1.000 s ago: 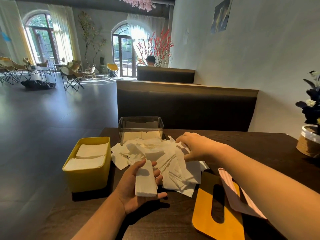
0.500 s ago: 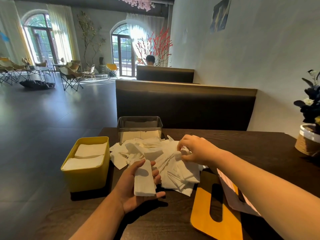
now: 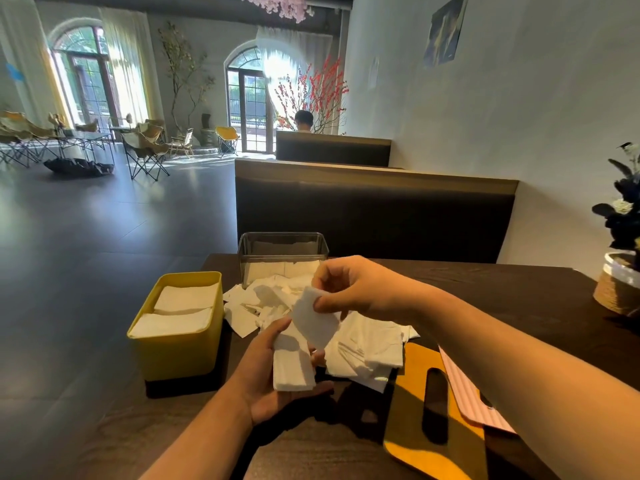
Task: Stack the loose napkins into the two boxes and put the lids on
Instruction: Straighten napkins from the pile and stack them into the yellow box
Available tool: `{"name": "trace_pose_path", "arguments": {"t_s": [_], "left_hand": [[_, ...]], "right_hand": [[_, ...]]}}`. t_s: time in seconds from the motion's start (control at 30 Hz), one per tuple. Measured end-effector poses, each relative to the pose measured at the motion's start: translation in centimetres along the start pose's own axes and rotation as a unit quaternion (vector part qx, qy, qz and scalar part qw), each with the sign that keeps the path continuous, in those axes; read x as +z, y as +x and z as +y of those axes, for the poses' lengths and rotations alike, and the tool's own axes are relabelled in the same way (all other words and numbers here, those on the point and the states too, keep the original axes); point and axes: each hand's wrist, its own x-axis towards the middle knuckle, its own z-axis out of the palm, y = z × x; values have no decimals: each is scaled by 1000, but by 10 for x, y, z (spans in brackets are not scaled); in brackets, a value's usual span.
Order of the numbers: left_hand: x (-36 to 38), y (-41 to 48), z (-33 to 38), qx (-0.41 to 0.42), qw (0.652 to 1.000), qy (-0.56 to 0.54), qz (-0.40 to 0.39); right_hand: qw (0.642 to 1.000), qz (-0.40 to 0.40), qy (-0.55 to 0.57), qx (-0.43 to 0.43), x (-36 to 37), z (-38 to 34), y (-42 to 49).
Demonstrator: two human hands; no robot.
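Since the earlier frame the right hand (image 3: 360, 285) has risen off the loose pile (image 3: 367, 344) and moved left and nearer, carrying a single napkin (image 3: 317, 322) that it pinches by the upper edge between thumb and fingers. This white sheet hangs tilted, just above the far end of the folded stack (image 3: 292, 370); whether the two touch cannot be told. The left hand (image 3: 263, 386), palm up at near centre, grips that stack, with the thumb along its left side and the fingers curled up at its right. The stack is a narrow white block of folded sheets with squared edges.

The loose pile is crumpled and overlapping, spread on the dark table (image 3: 502, 292) between the two boxes and the lids. The yellow box (image 3: 176, 355) stands at left, filled with two flat rows of white napkins. The clear box (image 3: 282, 247) stands at the far side, with a low layer inside. A yellow lid (image 3: 408, 410) with a slot lies at near right, and the pink striped lid (image 3: 464, 393) overlaps it.
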Motion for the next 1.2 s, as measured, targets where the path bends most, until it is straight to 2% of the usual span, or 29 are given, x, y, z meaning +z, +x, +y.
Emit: {"name": "trace_pose_path", "arguments": {"t_s": [0.07,0.13,0.27,0.4,0.5,0.7,0.87,0.93,1.0,1.07,1.2], "left_hand": [[0,-2,0,3,1000,-12,-18],[-2,-1,0,-8,1000,-10,-23],[-8,2,2,-18,999,-19,-19],[-6,-1,3,-25,998,-11,-51],[-4,-4,2,-22,998,11,-65],[-6,-4,-2,-30,998,32,-50],[-10,0,0,-28,998,12,-52],[-10,2,0,-30,998,16,-45],[-12,3,0,-32,998,11,-49],[-12,3,0,-34,998,8,-52],[-11,3,0,-38,998,5,-44]], "right_hand": [[997,-69,15,-1,12,-5,5],[995,-97,-5,2,25,-4,12],[995,-87,-46,11,35,3,28],[990,-86,-109,33,27,12,38],[987,-65,-141,30,32,19,39],[984,43,-174,22,21,36,32],[949,109,-269,121,-25,77,5],[938,101,-281,174,-35,94,-7],[942,77,-251,206,-37,107,-14],[946,65,-230,217,-35,117,-17],[952,93,-206,207,-26,120,-14]]}}
